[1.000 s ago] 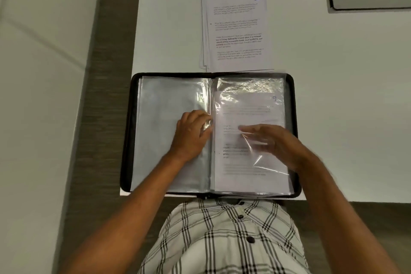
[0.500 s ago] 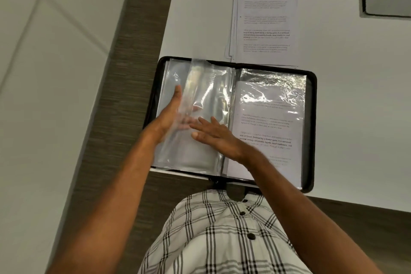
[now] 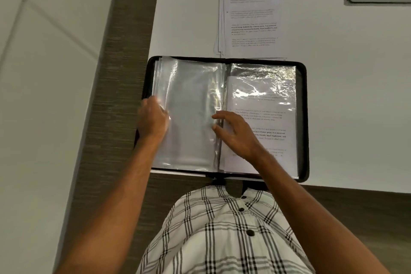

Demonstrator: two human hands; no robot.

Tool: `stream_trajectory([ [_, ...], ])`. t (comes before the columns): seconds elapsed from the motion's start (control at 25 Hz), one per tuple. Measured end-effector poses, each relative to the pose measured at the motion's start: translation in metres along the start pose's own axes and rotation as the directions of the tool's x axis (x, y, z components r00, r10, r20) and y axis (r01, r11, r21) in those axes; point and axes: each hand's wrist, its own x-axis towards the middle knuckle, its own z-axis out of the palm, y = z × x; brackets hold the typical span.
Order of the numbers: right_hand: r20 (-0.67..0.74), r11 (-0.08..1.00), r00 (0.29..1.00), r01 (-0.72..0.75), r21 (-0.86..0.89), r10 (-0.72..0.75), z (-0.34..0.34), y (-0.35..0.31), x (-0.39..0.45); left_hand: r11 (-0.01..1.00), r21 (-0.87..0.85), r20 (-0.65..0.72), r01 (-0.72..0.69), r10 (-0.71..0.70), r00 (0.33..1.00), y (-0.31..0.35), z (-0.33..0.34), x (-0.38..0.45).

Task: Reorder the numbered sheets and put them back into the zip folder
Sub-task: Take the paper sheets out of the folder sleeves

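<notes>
black zip folder (image 3: 304, 118), white table (image 3: 344, 95), plaid shirt (image 3: 222, 229)

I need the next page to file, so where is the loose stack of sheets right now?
In the head view, the loose stack of sheets lies on the white desk just beyond the far edge of the open zip folder, above its right half, untouched.
</notes>
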Motion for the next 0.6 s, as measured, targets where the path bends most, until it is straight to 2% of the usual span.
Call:
stream_trajectory([
  [0.08,-0.111,0.999,0.994,-0.008,-0.034,0.005,-0.014,0.01,-0.003,0.999,0.048,-0.017,0.007,-0.006,1.0,0.006,0.004,-0.005],
  [0.16,-0.241,0.995,0.969,-0.074,-0.064,0.056,-0.027,0.029,-0.006,0.982,0.19,-0.007,-0.025,0.027,1.0,0.014,0.01,-0.006],
  [0.24,-0.357,0.984,0.922,-0.175,-0.038,0.15,-0.042,0.046,-0.011,0.94,0.293,0.034,-0.173,0.171,0.985,0.027,0.018,-0.01],
  [0.28,-0.406,0.977,0.896,-0.212,-0.034,0.18,-0.048,0.052,-0.014,0.922,0.275,0.085,-0.274,0.26,0.962,0.037,0.022,-0.013],
  [0.36,-0.496,0.965,0.845,-0.257,-0.046,0.201,-0.06,0.064,-0.02,0.871,0.151,0.224,-0.467,0.43,0.875,0.063,0.032,-0.023],
  [0.44,-0.538,0.951,0.812,-0.305,-0.057,0.228,-0.069,0.073,-0.025,0.8,0.042,0.347,-0.599,0.55,0.759,0.087,0.044,-0.035],
  [0.52,-0.547,0.922,0.791,-0.378,-0.083,0.275,-0.072,0.081,-0.028,0.749,-0.001,0.427,-0.663,0.6,0.676,0.108,0.057,-0.04],
  [0.6,-0.546,0.878,0.783,-0.449,-0.165,0.298,-0.072,0.086,-0.029,0.715,0.03,0.477,-0.699,0.604,0.638,0.12,0.071,-0.041],
])
